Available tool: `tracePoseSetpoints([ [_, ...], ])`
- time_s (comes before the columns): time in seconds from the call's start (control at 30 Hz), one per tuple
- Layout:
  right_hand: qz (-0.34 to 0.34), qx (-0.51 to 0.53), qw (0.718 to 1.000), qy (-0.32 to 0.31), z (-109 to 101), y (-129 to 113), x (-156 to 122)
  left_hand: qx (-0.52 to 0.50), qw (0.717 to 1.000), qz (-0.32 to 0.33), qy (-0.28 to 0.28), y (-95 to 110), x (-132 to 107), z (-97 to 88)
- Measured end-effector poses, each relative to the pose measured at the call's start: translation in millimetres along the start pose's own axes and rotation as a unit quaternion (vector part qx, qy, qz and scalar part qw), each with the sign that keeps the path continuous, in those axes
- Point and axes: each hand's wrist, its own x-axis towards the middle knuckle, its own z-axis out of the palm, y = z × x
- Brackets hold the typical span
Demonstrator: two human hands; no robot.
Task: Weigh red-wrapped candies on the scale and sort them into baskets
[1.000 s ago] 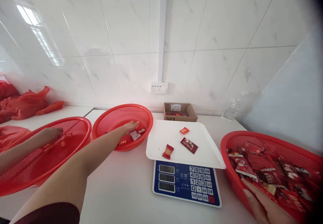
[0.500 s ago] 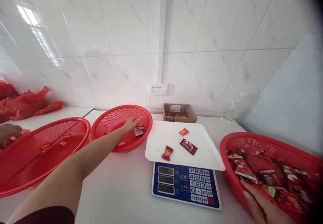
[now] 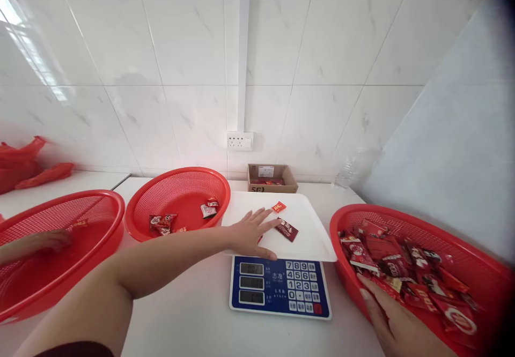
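Observation:
My left hand (image 3: 250, 232) lies over the white tray (image 3: 309, 239) of the blue scale (image 3: 280, 287), fingers spread, covering a red candy I cannot see. A dark red candy bar (image 3: 287, 230) and a small red candy (image 3: 278, 206) lie on the tray just beyond my fingers. My right hand (image 3: 396, 322) rests open, palm down, on the wrapped candies in the red basket (image 3: 422, 263) at the right. The middle red basket (image 3: 177, 201) holds a few candies.
Another person's hand (image 3: 44, 240) reaches into the large red basket (image 3: 52, 250) at the left. A small cardboard box (image 3: 272, 177) and a clear bottle (image 3: 351, 170) stand by the tiled wall. Red plastic bags (image 3: 24, 164) lie far left.
My left hand left the middle basket and moved right onto the scale tray, covering the nearest candy. The other person's hand is back in the left basket. The view shifted right.

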Motion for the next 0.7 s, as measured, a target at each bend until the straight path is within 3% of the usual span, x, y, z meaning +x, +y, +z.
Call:
tracePoseSetpoints([
  [0.27,0.009,-0.009,1.0,-0.018,-1,-5,0,0.094,0.993,-0.012,0.075,5,72,14.3],
  [0.37,0.014,-0.011,1.0,-0.02,-3,-9,-2,0.12,0.987,-0.012,0.11,10,88,16.1],
  [0.6,-0.025,-0.028,0.999,0.002,2,-2,0,0.075,0.986,-0.031,0.146,12,87,18.4],
  [0.7,-0.051,-0.013,0.999,0.012,10,7,1,0.017,0.981,-0.051,0.185,11,75,8.4],
])
